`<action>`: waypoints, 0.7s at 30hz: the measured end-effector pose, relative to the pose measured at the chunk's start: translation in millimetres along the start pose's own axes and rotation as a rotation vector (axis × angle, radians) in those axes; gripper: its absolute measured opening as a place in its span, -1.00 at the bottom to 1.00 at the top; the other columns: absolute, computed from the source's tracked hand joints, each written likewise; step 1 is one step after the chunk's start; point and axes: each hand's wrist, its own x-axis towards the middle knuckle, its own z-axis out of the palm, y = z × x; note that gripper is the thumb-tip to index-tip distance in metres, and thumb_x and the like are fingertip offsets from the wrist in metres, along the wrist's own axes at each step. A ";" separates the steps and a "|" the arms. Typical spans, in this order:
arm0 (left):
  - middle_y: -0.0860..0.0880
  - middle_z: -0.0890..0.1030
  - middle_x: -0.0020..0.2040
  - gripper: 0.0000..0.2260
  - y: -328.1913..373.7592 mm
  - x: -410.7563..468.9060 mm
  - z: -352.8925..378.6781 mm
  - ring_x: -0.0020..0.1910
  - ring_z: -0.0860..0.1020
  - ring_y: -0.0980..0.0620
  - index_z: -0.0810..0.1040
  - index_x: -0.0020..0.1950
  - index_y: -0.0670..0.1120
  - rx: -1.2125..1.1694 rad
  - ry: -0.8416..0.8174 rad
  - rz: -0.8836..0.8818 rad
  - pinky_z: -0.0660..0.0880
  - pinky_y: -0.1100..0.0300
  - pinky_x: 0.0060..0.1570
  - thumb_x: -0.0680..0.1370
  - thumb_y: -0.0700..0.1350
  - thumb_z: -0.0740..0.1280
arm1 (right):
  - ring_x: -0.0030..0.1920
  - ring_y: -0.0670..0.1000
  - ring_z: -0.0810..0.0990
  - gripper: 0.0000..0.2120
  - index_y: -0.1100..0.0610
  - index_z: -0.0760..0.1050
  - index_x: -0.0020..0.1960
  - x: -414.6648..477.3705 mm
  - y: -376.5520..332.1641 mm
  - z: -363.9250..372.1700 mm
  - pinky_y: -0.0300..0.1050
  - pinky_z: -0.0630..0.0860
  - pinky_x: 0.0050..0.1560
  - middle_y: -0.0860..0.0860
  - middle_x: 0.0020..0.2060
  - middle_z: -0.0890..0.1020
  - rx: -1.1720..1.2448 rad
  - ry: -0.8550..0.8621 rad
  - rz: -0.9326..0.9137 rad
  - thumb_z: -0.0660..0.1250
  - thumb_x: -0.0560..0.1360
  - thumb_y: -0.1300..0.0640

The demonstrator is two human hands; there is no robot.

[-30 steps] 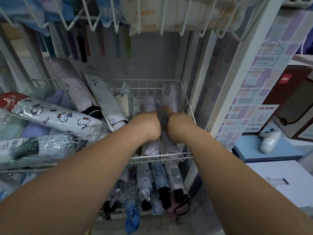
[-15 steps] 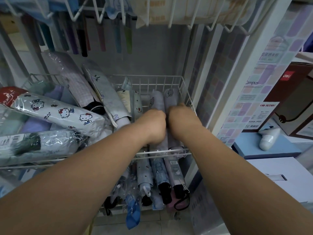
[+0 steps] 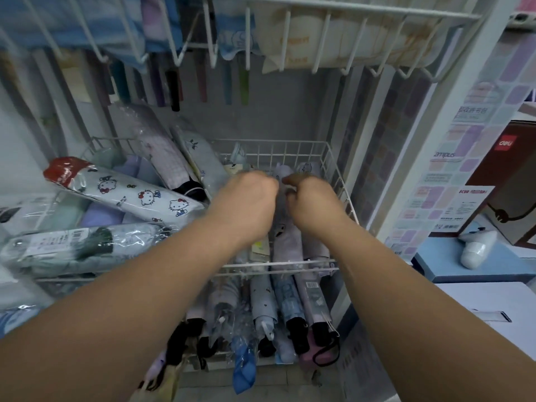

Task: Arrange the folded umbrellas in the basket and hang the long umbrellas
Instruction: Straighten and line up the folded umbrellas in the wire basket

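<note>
Wire basket [image 3: 324, 262]: L hand [image 3: 246, 204] & R hand [image 3: 314, 204] both grip lilac folded umbrella [image 3: 285, 245].

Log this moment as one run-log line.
step: arrange | left hand: curled, grip hidden | right hand: pinches lilac folded umbrella | where: right end of wire basket

White coated-wire basket [image 3: 338, 181], cloth folded umbrellas [image 3: 285, 245] in glossy, crinkled clear plastic sleeves [image 3: 95, 242], glossy cardboard box [image 3: 510, 181]
</note>
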 end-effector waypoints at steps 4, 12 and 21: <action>-0.20 0.59 -0.07 -0.90 -52.1 -16.5 -28.3 -0.01 0.56 -0.28 0.59 -0.07 -0.15 0.090 0.132 -0.166 0.55 -0.07 -0.09 0.45 -0.24 0.33 | 0.25 0.07 0.58 -0.69 0.11 0.58 0.31 12.0 -44.9 5.6 -0.19 0.45 0.22 0.08 0.23 0.65 0.322 -0.016 -0.006 0.29 0.61 0.07; -0.15 0.49 0.29 -0.61 -112.4 -46.2 -31.5 0.25 0.51 -0.27 0.44 0.40 0.09 0.051 -0.088 -0.368 0.52 -0.10 0.17 0.59 0.14 0.21 | 0.30 0.01 0.53 -0.45 -0.05 0.44 0.43 31.5 -99.7 23.1 -0.26 0.44 0.15 -0.03 0.38 0.51 0.276 -0.150 -0.033 0.42 0.49 -0.14; -0.13 0.36 0.46 -0.52 -107.8 -46.8 -29.3 0.40 0.41 -0.24 0.33 0.53 0.11 0.019 -0.092 -0.372 0.30 -0.17 0.44 0.62 0.14 0.23 | 0.23 0.11 0.57 -0.48 -0.14 0.24 0.54 34.8 -102.9 33.4 -0.28 0.38 -0.01 0.03 0.40 0.50 0.201 -0.162 -0.095 0.23 0.61 0.08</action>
